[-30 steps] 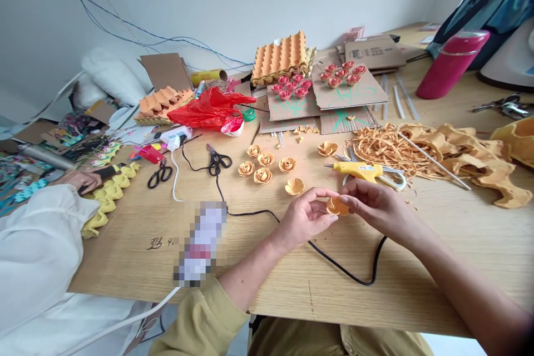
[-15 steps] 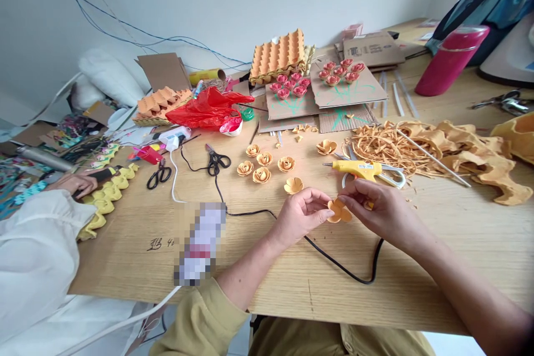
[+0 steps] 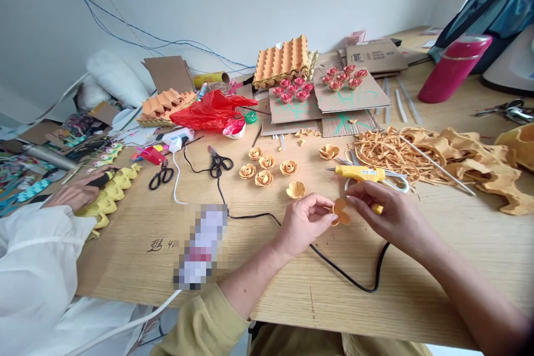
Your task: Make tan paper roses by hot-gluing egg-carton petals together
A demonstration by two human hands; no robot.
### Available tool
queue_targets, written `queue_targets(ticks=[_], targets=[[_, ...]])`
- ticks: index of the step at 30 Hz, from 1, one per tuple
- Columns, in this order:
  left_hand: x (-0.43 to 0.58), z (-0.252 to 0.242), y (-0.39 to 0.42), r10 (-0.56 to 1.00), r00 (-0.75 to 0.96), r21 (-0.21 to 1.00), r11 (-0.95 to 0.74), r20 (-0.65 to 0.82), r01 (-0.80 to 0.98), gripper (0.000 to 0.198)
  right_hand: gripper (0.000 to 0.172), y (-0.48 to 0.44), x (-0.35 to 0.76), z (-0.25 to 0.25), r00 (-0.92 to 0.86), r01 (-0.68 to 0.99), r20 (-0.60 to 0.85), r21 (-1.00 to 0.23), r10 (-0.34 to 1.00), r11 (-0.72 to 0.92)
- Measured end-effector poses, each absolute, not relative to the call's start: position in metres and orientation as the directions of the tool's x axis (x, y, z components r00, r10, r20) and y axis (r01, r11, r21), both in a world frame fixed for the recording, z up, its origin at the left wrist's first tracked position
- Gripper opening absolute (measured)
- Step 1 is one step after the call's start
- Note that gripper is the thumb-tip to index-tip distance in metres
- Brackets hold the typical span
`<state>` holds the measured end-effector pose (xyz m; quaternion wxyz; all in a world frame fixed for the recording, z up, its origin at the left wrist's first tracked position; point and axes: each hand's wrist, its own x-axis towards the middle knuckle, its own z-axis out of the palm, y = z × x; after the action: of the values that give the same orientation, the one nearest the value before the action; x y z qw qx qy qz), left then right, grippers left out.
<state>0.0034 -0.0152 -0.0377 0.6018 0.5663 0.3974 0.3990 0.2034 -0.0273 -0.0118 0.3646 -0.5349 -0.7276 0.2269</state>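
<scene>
An orange flower-shaped cutout [image 3: 342,216] with rounded petals, apparently egg-carton pulp, is pinched at its left side by my left hand [image 3: 303,225]. My right hand [image 3: 386,214] hovers just right of it, fingers bent and thumb and index tips slightly apart, with nothing visible between them. Behind that hand lies a yellow glue gun [image 3: 361,172], its handle partly hidden. Just beyond my left hand sits an open orange flower cup [image 3: 296,189]. Several finished orange roses [image 3: 263,178] stand farther left, and another orange flower [image 3: 329,151] is near the glue gun's nozzle.
Orange pulp shreds [image 3: 384,150] and cut carton pieces [image 3: 471,156] cover the right side. Black scissors [image 3: 219,162], a red plastic bag [image 3: 212,111], cardboard with pink roses [image 3: 350,94] and a pink bottle [image 3: 454,69] lie around. A black cord [image 3: 342,275] crosses the front. A co-worker's hand [image 3: 77,192] touches a yellow carton strip [image 3: 110,194].
My right fingers have come off the petals and moved slightly right. My left hand still holds the flower cutout, now tilted a little. The co-worker's hand has shifted slightly, and the whole view has moved a bit.
</scene>
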Motion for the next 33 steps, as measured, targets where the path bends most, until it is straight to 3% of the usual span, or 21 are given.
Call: queue_targets(ticks=[5,8,11,14,18,33], targets=[[0.004,-0.034,-0.014,0.954,0.291,0.995,0.084,-0.066,-0.051,0.021,0.014,-0.029,0.217,-0.012,-0.374,0.603,0.236,-0.673,0.897,0.428],[0.004,-0.037,-0.015,0.948,0.305,0.995,0.098,-0.086,-0.026,0.016,0.021,-0.029,0.215,-0.017,-0.423,0.619,0.245,-0.625,0.872,0.476],[0.005,-0.041,-0.018,0.944,0.313,0.995,0.096,-0.103,0.037,0.013,0.016,-0.029,0.208,-0.021,-0.452,0.628,0.258,-0.588,0.854,0.51],[0.005,-0.041,-0.021,0.939,0.342,0.984,-0.023,-0.039,0.177,0.011,0.013,-0.028,0.202,-0.024,-0.488,0.637,0.255,-0.55,0.835,0.54],[0.001,-0.039,-0.022,0.923,0.367,0.871,-0.276,0.121,0.408,0.013,0.015,-0.028,0.199,-0.03,-0.545,0.626,0.229,-0.53,0.807,0.572],[-0.005,-0.037,-0.019,0.917,0.396,0.818,-0.265,0.05,0.511,0.009,0.015,-0.034,0.188,-0.035,-0.405,0.658,0.134,-0.645,0.904,0.39]])
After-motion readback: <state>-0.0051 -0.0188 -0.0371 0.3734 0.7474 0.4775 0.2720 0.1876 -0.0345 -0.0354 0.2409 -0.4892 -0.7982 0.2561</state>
